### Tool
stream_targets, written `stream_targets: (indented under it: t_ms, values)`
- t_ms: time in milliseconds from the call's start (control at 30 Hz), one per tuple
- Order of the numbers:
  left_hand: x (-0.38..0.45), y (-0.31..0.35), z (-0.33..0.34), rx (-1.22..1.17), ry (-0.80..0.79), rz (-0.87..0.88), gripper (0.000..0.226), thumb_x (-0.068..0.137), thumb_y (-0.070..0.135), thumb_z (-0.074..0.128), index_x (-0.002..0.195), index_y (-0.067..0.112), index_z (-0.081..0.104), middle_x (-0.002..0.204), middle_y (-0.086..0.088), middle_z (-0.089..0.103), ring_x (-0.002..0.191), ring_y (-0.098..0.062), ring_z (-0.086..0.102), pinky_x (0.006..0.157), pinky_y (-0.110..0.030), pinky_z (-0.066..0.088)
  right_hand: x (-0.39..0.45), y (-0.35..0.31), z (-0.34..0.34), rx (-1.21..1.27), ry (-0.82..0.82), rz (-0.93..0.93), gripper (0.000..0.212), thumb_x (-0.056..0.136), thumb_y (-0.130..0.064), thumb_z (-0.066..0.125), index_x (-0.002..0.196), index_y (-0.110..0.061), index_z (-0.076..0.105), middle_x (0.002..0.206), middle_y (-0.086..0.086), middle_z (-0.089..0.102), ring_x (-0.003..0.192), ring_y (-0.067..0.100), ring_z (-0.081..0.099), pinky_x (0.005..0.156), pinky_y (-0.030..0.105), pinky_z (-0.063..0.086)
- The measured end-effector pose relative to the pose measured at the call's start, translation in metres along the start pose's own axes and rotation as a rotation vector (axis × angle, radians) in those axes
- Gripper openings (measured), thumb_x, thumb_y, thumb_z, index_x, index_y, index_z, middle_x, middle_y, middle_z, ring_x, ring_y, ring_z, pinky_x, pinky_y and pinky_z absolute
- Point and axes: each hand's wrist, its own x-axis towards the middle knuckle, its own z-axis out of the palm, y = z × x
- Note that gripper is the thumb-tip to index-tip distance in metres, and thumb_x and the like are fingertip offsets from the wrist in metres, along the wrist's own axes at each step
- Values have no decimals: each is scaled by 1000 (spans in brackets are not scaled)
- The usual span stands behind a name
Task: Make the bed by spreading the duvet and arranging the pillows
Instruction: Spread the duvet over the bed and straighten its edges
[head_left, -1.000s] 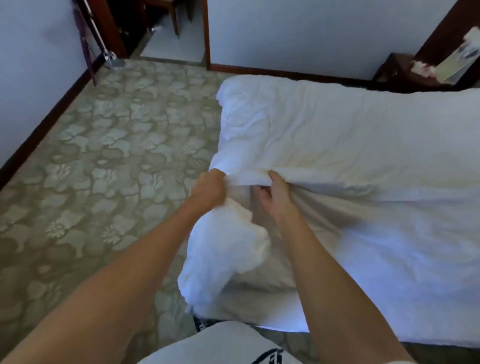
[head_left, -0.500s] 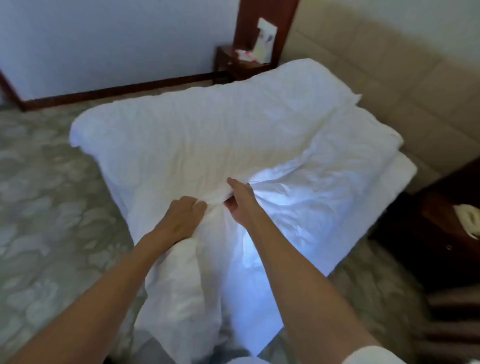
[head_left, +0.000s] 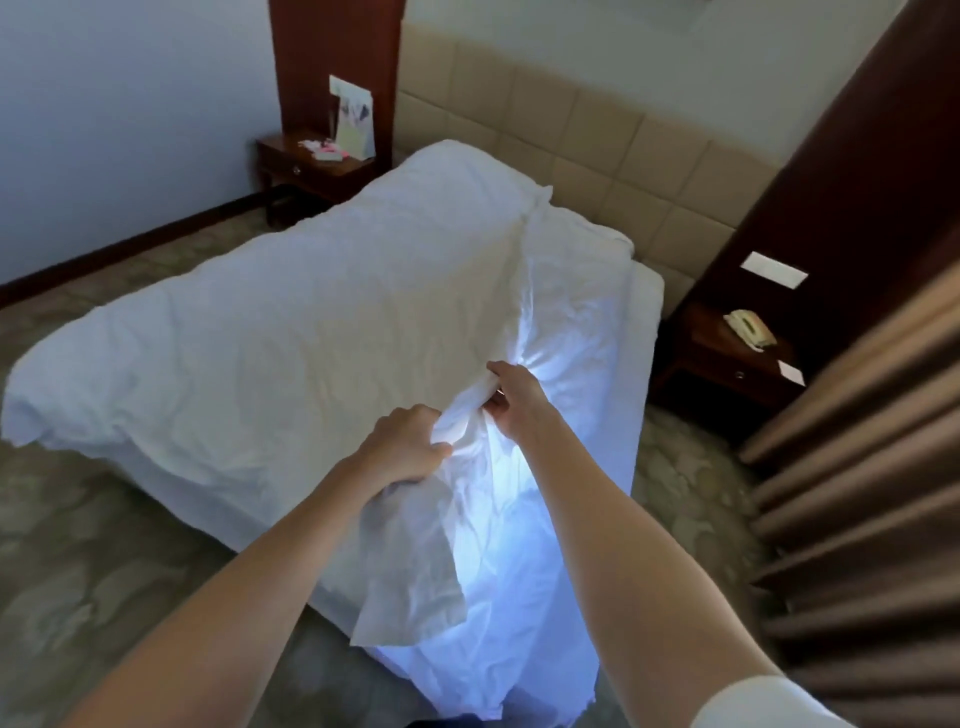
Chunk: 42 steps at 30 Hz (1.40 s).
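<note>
While hands grip duvet (head_left: 311, 322): nightstand (head_left: 727, 358) beside.

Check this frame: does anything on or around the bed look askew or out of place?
Yes. The duvet lies skewed and wrinkled, bunched where the left hand and right hand grip its edge, with one corner drooping off the bed's left side. No pillows are in view. The phone on the right nightstand looks normal.
</note>
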Motion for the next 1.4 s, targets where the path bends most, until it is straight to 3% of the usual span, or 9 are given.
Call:
stream_targets:
  t_ms: [200,267,433,600,700,833,1000,1200,1400]
  values:
    - [7,-49,-13,-45,-147,1,15,82,33,56,78,21,49,78,0,54,79,-27,55,63,-30,36,16,32,36,-59,89,21,17,92,-4,56,109,-8,54,94,15,57,72,23,57,60,33,53]
    - [16,-71,-20,-122,-186,-21,15,82,32,56,75,23,47,80,-1,55,77,-26,55,59,-30,35,29,43,59,-89,102,38,14,93,-6,56,106,-9,54,85,12,56,67,21,56,55,29,51]
    - [48,-128,-59,-236,-210,-79,30,83,34,56,104,13,56,98,-7,65,85,-25,63,69,-34,47,69,56,132,-76,102,12,20,92,-6,54,111,-12,49,73,6,48,60,18,49,53,25,45]
    - [85,-188,-105,-327,-251,-74,44,70,42,58,111,24,63,96,-3,72,86,-24,70,79,-43,56,97,71,210,-86,169,-113,32,89,-12,55,119,-18,47,94,12,57,69,21,54,56,27,46]
    - [95,-241,-108,-229,-301,-168,50,73,36,62,121,21,57,109,-3,66,94,-23,67,75,-36,54,98,97,232,-264,16,15,35,90,-11,57,122,-20,44,90,11,56,62,16,52,50,24,50]
    - [101,-306,-113,-41,-350,-256,16,90,15,50,105,16,48,96,-8,57,80,-26,60,65,-37,54,89,134,244,-460,-153,248,2,95,-15,58,94,-16,58,78,4,61,60,12,59,58,23,53]
    - [100,-355,-150,-67,-376,-206,13,90,14,44,94,14,56,86,-19,70,73,-30,68,54,-30,52,73,179,281,-484,71,247,13,92,-9,59,79,-11,59,66,5,55,47,11,46,45,19,36]
    - [72,-435,-201,-121,-453,-147,16,92,13,41,89,7,56,92,-21,69,63,-25,66,51,-28,48,36,209,352,-590,162,218,2,91,-10,63,91,-8,62,63,6,39,49,15,35,45,25,28]
    - [60,-498,-258,-129,-471,-129,20,92,14,40,89,3,56,92,-21,70,63,-27,68,52,-28,48,18,225,426,-779,147,110,48,88,-18,68,56,-16,31,51,1,25,38,16,25,42,25,24]
